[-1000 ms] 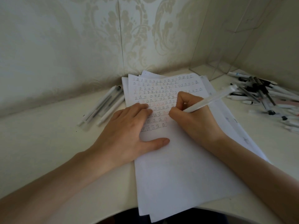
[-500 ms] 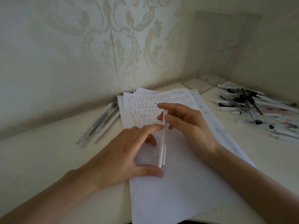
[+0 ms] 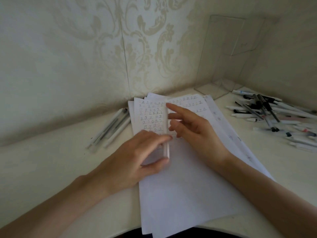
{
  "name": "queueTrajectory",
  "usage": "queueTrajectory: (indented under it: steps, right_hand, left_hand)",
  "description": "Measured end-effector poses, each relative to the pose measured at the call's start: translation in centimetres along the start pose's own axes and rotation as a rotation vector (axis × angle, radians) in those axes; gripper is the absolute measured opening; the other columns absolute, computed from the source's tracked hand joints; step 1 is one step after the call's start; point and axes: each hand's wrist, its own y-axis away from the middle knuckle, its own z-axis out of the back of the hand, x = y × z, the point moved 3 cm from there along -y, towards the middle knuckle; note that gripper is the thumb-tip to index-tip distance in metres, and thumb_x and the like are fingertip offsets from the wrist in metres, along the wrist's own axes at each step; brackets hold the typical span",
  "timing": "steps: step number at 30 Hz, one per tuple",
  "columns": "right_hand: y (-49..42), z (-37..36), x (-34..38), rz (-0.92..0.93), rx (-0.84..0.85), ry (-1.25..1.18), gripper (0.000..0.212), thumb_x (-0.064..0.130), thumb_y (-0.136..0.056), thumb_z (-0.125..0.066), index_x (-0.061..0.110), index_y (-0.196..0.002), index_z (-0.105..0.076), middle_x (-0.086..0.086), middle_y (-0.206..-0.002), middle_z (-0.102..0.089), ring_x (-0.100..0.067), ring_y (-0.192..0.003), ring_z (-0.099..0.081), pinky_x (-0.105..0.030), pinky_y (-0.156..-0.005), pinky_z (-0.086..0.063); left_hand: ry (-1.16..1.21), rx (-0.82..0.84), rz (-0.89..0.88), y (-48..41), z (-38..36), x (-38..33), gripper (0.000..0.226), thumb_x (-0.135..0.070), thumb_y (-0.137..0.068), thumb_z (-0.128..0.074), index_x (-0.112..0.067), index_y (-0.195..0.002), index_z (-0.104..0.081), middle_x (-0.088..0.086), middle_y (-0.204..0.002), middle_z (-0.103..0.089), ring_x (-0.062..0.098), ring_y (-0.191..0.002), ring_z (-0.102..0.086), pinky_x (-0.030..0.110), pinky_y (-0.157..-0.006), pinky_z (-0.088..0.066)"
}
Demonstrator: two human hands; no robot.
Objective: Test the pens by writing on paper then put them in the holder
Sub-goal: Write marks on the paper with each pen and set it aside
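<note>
Testing judged done: left hand (image 3: pixel 137 157) pinches pen (image 3: pixel 166 121) over paper (image 3: pixel 180 186); right hand (image 3: pixel 193 131), grip slack, fingers straight. Next, the holder (image 3: pixel 223 48).

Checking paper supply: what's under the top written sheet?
More sheets fan out beneath the top sheet along its right and far edges, some with marks. Their count and covered parts are hidden.
</note>
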Motion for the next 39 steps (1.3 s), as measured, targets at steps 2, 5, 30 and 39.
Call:
queueTrajectory:
  steps: [2, 5, 30, 39]
  right_hand:
    - [-0.1, 0.1, -0.2, -0.049, -0.004, 0.046, 0.034, 0.036, -0.089, -0.053, 0.052, -0.118, -0.047, 0.012, -0.118, -0.060, -0.009, -0.096, -0.062, -0.021, -0.083, -0.047]
    - [-0.2, 0.0, -0.4, -0.065, 0.002, 0.073, 0.032, 0.032, -0.093, -0.051, 0.054, -0.116, -0.048, 0.015, -0.119, -0.058, -0.010, -0.098, -0.060, -0.026, -0.087, -0.047]
    - [2.3, 20.1, -1.4, -0.706, -0.645, 1.165, 0.046, 0.044, -0.088, -0.049, 0.008, -0.116, -0.057, -0.020, -0.124, -0.055, -0.039, -0.118, -0.047, -0.039, -0.091, -0.040]
    - [0.9, 16.5, -4.0, -0.568, -0.525, 1.132, 0.031, 0.011, -0.095, -0.044, 0.002, -0.124, -0.041, -0.022, -0.125, -0.046, -0.041, -0.110, -0.051, -0.040, -0.080, -0.042]
  left_hand:
    - [-0.016, -0.214, 0.229, 0.1, 0.8, 0.7, 0.042, -0.036, -0.084, -0.048, -0.017, -0.121, -0.048, -0.014, -0.103, -0.047, 0.010, -0.100, -0.050, 0.017, -0.086, -0.038]
    - [-0.194, -0.536, 0.595, 1.0, 2.5, 2.8, 0.034, -0.018, -0.078, -0.050, -0.011, -0.111, -0.052, -0.012, -0.092, -0.046, 0.025, -0.093, -0.049, 0.033, -0.077, -0.037]
    - [-0.155, 0.093, 0.219, -3.2, -3.8, 1.3, 0.074, -0.076, -0.077, -0.027, -0.026, -0.126, -0.052, -0.021, -0.130, -0.044, -0.003, -0.120, -0.038, 0.018, -0.102, -0.025]
    - [-0.136, 0.082, 0.172, -3.0, -3.7, 1.0, 0.072, -0.075, -0.081, -0.027, -0.024, -0.124, -0.055, -0.020, -0.128, -0.043, -0.013, -0.114, -0.029, 0.000, -0.098, -0.009]
